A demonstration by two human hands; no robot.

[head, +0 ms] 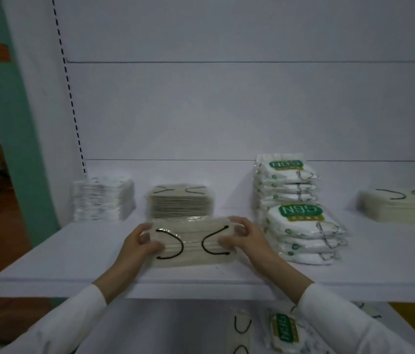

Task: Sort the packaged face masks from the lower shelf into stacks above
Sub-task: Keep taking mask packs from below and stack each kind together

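A stack of beige packaged masks with black ear loops (192, 242) sits near the front of the upper shelf (73, 256). My left hand (141, 242) grips its left end and my right hand (242, 235) grips its right end, fingers curled over the top. Behind it stands a taller beige stack (179, 203). To the right are two stacks of white N95 packs (301, 226). On the lower shelf lie loose packs: a beige mask (242, 330) and an N95 pack (284, 330).
A stack of clear-wrapped white masks (103, 198) stands at the shelf's left. Another beige stack (400, 205) sits at the far right. A teal pillar (10, 123) rises left of the shelving. The white back panel (227, 111) closes the rear.
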